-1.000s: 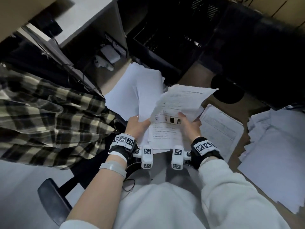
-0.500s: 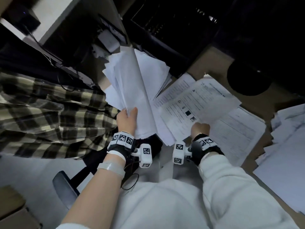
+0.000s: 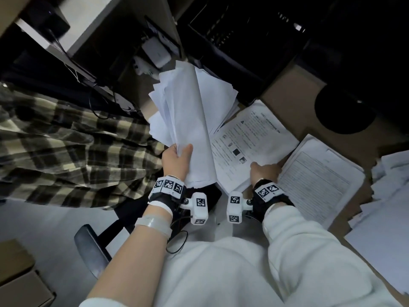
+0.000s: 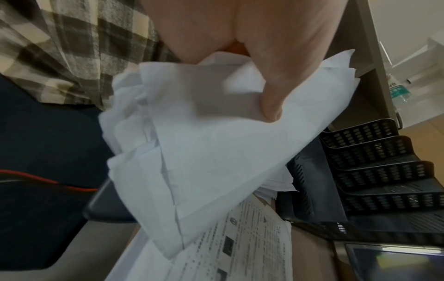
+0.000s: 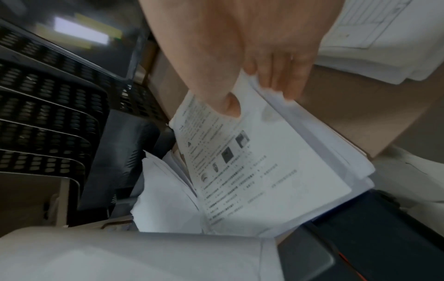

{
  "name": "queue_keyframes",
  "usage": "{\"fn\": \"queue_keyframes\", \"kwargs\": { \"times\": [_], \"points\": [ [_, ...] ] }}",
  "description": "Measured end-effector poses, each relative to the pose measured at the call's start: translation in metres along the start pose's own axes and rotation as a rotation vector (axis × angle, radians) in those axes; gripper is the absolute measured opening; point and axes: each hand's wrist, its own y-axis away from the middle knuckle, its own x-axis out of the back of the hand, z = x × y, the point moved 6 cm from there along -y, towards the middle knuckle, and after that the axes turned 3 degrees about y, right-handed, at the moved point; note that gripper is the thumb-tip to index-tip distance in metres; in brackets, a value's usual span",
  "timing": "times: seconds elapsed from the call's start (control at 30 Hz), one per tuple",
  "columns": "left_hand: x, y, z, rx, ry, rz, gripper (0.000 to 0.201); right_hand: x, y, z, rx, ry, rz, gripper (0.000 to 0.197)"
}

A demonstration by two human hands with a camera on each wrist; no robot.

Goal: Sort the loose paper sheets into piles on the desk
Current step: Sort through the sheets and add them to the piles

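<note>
Lowered since half a second ago, the printed sheet (image 3: 252,142) is now laid toward the desk (image 3: 285,89), pinched at its near edge between thumb and fingers of the right hand (image 3: 264,171). A fanned bundle of blank sheets (image 3: 190,120) is gripped upright by the left hand (image 3: 176,161), thumb pressed across the front. Just right, a form pile (image 3: 321,180) is seen lying flat; further right, loose sheets (image 3: 387,196) are spread. Beyond, black letter trays (image 4: 384,171) are stacked.
</note>
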Motion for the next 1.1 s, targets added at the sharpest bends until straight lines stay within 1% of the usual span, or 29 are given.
{"fn": "queue_keyframes", "kwargs": {
  "times": [0.03,0.07,0.1,0.17,0.2,0.23,0.27,0.3,0.37,0.43,0.5,0.57,0.63,0.67,0.73,0.8,0.87,0.97,1.0,1.1],
  "points": [
    [-0.004,0.001,0.001,-0.009,0.0,-0.02,0.009,0.01,0.007,-0.004,0.008,-0.063,0.05,0.063],
    [-0.007,0.002,0.003,-0.017,0.0,-0.044,0.007,0.017,0.013,-0.011,0.052,-0.142,0.065,0.068],
    [-0.013,0.003,0.004,-0.021,0.001,-0.067,0.01,0.019,0.019,-0.022,0.13,-0.24,0.0,0.066],
    [-0.023,0.008,0.008,-0.006,0.011,-0.1,0.017,0.013,0.04,-0.048,0.319,-0.354,-0.234,0.057],
    [-0.029,0.011,0.012,0.002,0.022,-0.119,0.018,0.011,0.054,-0.061,0.423,-0.356,-0.334,0.056],
    [-0.034,0.013,0.016,0.0,0.036,-0.142,0.019,0.01,0.064,-0.07,0.515,-0.321,-0.391,0.058],
    [-0.04,0.017,0.02,0.008,0.051,-0.169,0.018,0.01,0.075,-0.079,0.609,-0.261,-0.423,0.064],
    [-0.045,0.02,0.024,0.012,0.071,-0.208,0.019,0.009,0.081,-0.084,0.672,-0.18,-0.432,0.071],
    [-0.055,0.025,0.031,0.037,0.096,-0.273,0.036,0.012,0.088,-0.086,0.74,-0.048,-0.433,0.081],
    [-0.063,0.03,0.034,0.081,0.121,-0.33,0.048,0.018,0.088,-0.084,0.736,-0.02,-0.425,0.083],
    [-0.068,0.037,0.034,0.163,0.164,-0.348,0.052,0.024,0.086,-0.081,0.709,-0.056,-0.433,0.081],
    [-0.072,0.045,0.033,0.253,0.198,-0.364,0.05,0.028,0.08,-0.077,0.682,-0.088,-0.444,0.08],
    [-0.082,0.053,0.027,0.315,0.282,-0.415,0.04,0.027,0.069,-0.067,0.639,-0.123,-0.472,0.076],
    [-0.089,0.059,0.025,0.31,0.261,-0.457,0.036,0.023,0.061,-0.059,0.604,-0.15,-0.485,0.073],
    [-0.103,0.066,0.009,0.287,0.146,-0.531,0.033,0.011,0.047,-0.039,0.523,-0.239,-0.537,0.068],
    [-0.113,0.075,-0.014,0.309,0.109,-0.554,0.029,0.002,0.038,-0.017,0.452,-0.341,-0.592,0.066],
    [-0.122,0.078,-0.032,0.28,0.04,-0.569,0.027,-0.003,0.03,0.0,0.444,-0.427,-0.613,0.054],
    [-0.129,0.079,-0.045,0.275,-0.015,-0.563,0.027,-0.003,0.017,0.02,0.43,-0.435,-0.581,0.043],
    [-0.131,0.079,-0.047,0.282,-0.015,-0.544,0.028,-0.002,0.013,0.023,0.439,-0.409,-0.548,0.037],
    [-0.133,0.074,-0.051,0.321,-0.025,-0.513,0.025,0.006,0.005,0.024,0.481,-0.33,-0.408,0.013]
  ]
}}
